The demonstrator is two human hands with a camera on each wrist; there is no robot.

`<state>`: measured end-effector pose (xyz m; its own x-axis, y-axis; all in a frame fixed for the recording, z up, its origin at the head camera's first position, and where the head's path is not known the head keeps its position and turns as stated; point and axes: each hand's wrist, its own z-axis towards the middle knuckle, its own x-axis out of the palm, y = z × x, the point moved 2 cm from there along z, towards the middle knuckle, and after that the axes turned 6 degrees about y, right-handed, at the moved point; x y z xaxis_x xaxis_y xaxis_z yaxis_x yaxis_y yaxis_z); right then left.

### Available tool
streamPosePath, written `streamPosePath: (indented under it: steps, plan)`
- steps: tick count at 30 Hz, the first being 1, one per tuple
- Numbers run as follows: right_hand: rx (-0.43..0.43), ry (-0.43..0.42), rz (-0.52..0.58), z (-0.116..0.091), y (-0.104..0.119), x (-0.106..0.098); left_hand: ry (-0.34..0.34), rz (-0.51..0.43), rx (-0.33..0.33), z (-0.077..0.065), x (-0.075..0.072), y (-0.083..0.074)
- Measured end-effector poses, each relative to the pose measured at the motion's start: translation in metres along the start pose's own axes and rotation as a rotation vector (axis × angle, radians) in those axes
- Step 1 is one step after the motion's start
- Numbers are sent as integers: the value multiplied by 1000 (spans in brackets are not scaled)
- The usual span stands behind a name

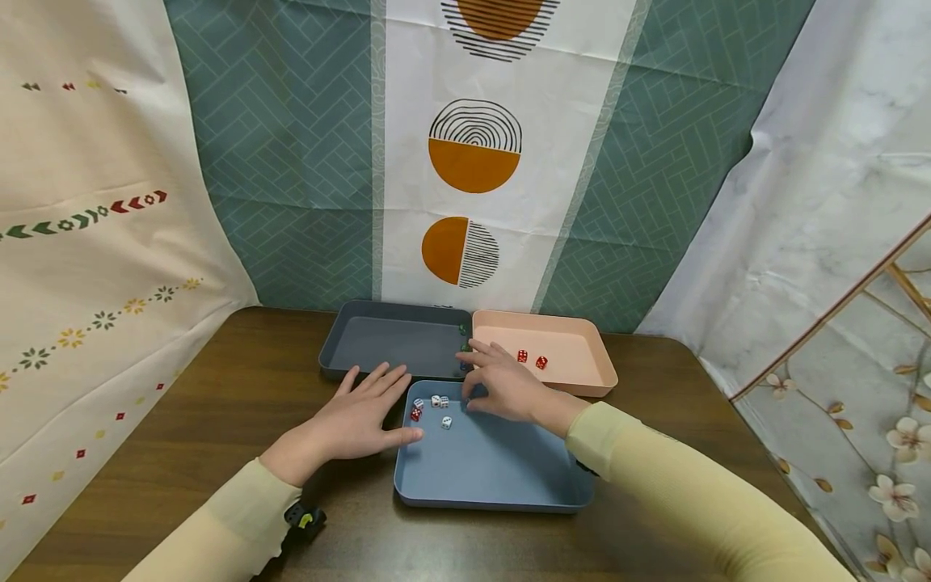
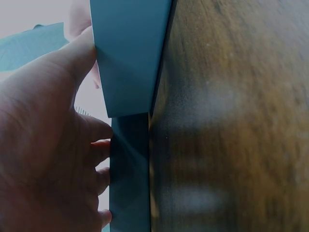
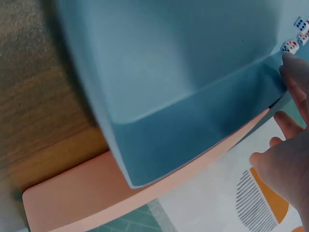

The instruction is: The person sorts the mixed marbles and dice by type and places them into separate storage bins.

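My left hand point(image 1: 356, 420) is spread, its thumb over the left rim of the blue tray point(image 1: 502, 477) and its fingers near the dark grey tray point(image 1: 393, 339). Several white dice point(image 1: 447, 422) and a red die point(image 1: 415, 414) lie in the blue tray's back left corner. My right hand point(image 1: 505, 384) hovers over that tray's back edge, thumb apart from the fingers, with nothing visible between them. Its fingertips reach over the dark grey tray's right end, where small green dice point(image 1: 462, 330) and a blue die point(image 1: 464, 366) lie, partly hidden by the fingers.
Behind on the right, a pink tray point(image 1: 582, 347) holds two red dice point(image 1: 522, 356). It stands against the dark grey tray, both behind the blue one on a brown wooden table point(image 1: 240, 404). Patterned cloths point(image 1: 305, 162) hang behind and at the sides.
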<state>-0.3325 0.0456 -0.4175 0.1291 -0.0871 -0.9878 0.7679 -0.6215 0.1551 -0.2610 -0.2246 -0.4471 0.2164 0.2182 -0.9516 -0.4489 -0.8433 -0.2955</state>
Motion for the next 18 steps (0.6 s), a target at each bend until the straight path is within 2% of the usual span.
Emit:
streamPosePath:
  steps: [9,18]
  plan:
    - [-20,-62,48,-2,-5,-18,6,0,-17,0,-1,-1]
    - [44,-140,61,3,-19,-35,-2,-9,-4,-2,-2,-2]
